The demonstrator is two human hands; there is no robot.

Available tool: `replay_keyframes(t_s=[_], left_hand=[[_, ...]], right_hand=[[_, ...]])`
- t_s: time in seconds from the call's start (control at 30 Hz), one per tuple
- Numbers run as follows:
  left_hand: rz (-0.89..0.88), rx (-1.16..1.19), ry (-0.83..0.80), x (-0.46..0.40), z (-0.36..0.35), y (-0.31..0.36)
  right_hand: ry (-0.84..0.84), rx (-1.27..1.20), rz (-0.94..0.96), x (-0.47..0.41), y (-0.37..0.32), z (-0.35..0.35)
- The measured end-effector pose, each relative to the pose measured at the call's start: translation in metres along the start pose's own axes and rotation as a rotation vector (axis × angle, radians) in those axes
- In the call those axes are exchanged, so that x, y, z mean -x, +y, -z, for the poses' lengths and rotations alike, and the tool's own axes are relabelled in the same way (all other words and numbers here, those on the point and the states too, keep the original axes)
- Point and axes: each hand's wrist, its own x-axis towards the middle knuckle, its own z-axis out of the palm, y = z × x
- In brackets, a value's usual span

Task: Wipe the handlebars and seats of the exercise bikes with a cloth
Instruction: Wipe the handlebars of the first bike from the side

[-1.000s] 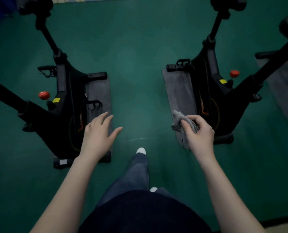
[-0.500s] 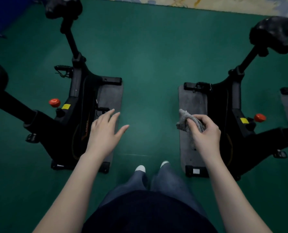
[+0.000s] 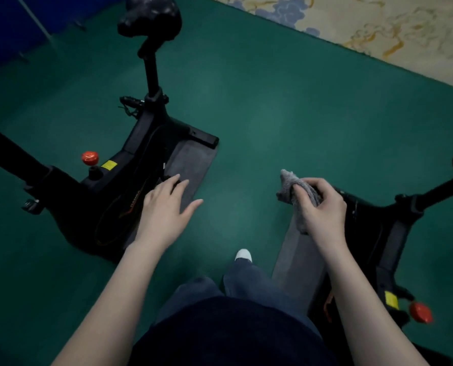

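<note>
The left exercise bike point(image 3: 130, 180) stood heavy and rigid on the green floor point(image 3: 286, 114), its padded seat point(image 3: 150, 18) well ahead. The left hand point(image 3: 164, 210) hung open; the right hand point(image 3: 323, 207) gripped the soft, light cloth point(image 3: 294, 190), best bunched in the fist

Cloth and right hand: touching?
Touching. The head view shows the right hand with fingers curled round the grey cloth, bunched in its grip; one end pokes out past the fingers, another hangs below.
</note>
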Motion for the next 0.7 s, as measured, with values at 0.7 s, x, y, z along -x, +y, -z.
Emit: replay_keyframes(t_s=[0.7], left_hand=[[0.416,0.049,0.173,-0.114,0.032,-0.008]], right_hand=[[-0.458,-0.118,0.196,-0.192,-0.058,-0.122]])
